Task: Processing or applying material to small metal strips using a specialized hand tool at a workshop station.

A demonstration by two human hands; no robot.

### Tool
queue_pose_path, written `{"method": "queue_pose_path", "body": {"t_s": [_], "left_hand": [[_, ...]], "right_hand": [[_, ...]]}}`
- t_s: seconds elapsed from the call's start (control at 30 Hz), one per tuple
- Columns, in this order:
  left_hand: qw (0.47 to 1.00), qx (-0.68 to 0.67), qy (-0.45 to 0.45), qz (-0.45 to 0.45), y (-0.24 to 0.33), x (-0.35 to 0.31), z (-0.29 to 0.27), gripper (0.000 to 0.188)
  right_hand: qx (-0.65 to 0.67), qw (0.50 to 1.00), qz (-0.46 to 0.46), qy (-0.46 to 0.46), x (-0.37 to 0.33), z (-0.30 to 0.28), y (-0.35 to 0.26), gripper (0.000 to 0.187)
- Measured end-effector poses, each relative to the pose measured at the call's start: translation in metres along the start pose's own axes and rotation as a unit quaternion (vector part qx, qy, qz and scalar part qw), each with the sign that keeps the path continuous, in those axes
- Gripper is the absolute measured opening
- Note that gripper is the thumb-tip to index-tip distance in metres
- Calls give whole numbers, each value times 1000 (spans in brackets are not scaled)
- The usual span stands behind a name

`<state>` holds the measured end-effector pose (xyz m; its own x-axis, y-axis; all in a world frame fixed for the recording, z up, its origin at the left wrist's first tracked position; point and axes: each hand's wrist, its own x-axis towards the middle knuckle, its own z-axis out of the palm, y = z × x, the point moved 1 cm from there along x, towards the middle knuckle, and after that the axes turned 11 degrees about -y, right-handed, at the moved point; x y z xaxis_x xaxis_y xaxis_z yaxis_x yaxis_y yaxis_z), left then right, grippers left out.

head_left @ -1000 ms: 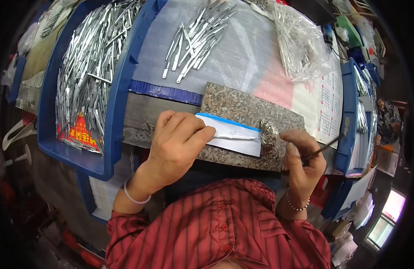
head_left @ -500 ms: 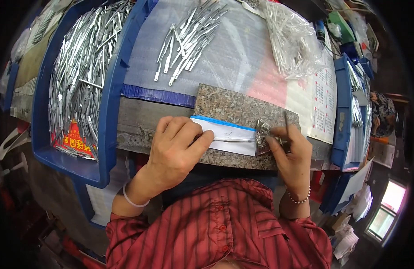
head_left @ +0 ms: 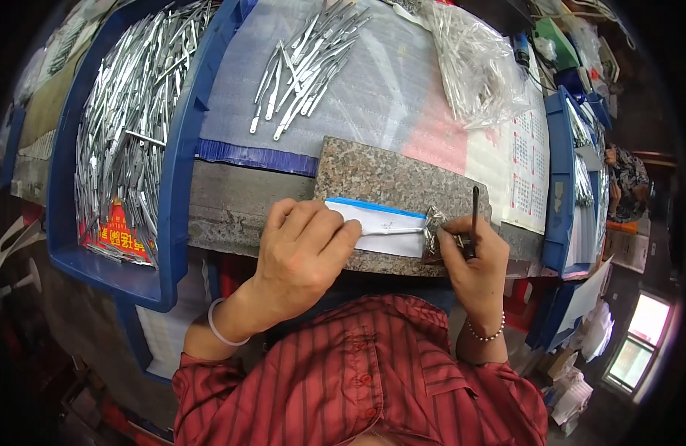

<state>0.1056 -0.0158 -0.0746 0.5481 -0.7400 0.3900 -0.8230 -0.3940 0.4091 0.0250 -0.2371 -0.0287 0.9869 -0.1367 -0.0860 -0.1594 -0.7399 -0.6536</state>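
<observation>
- This looks like a workshop
- Large blue bin [head_left: 181, 149] packed with thin metal pieces [head_left: 124, 126]
- Loose pile of similar pieces [head_left: 311, 68] on the work surface [head_left: 231, 195]
- Thick stone slab [head_left: 395, 169] at the surface's near edge
- Blue trays [head_left: 557, 175] and a plastic bag [head_left: 495, 70] toward the right

Loose strips [head_left: 131, 119]: bare metal, glossy. Blue bin [head_left: 181, 156]: smooth plastic, slight sheen. Slab [head_left: 387, 171]: speckled stone, matt. White sheet [head_left: 395, 220]: looks like paper, matt. Bag [head_left: 488, 70]: clear plastic, wrinkled, glossy. Shirt [head_left: 320, 364]: striped cloth, satiny. Bench edge [head_left: 228, 189]: rough, matt.
</observation>
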Motion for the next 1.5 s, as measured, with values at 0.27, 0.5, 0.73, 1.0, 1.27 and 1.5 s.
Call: {"method": "queue_pose_path", "body": {"t_s": [0.27, 0.5, 0.73, 1.0, 1.27, 1.5], "left_hand": [[1000, 14, -1, -20, -10, -9, -14, 25], [1000, 18, -1, -5, -10, -3, -18, 14], [998, -14, -41, -37, -13, -7, -19, 16], [995, -29, -74, -59, -17, -10, -26, 17], [995, -36, -68, -61, -18, -12, -26, 19], [996, -41, -69, -45, -19, -9, -24, 17]], "right_hand": [[-76, 997, -15, -10, 0, -4, -7, 23], [206, 964, -164, 41, -9, -13, -41, 59], [150, 962, -203, -103, 26, 22, -67, 58], [76, 955, -268, -102, 37, 31, -73, 41], [64, 954, -247, -159, 50, 35, -67, 29], [161, 969, -165, 86, 15, -9, -46, 71]]}}
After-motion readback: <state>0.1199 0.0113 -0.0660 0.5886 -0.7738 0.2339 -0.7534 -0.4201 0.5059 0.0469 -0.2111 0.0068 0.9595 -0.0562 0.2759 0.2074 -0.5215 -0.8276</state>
